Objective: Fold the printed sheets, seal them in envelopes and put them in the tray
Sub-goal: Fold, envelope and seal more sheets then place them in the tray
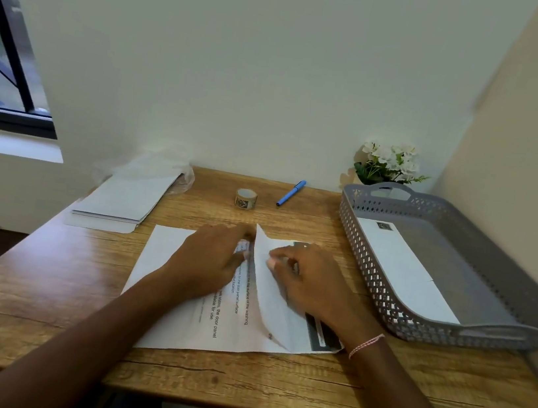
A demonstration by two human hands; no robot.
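Wooden counter (76,284) by a pale wall (280,67): the printed sheet (173,335) lies mid-surface, left hand (213,260) pressing it flat-fingered, right hand (307,278) with its grip pinched on the raised right flap.

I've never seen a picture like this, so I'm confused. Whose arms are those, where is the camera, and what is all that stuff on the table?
No robot here, just a person. The camera sits on their head and looks down, so you see their own arms. The left hand rests on a printed sheet on the wooden table. The right hand holds one side of it, lifted to fold over. Behind are a stack of envelopes, a small roll, a blue pen and white flowers. On the right, a grey tray holds one envelope.
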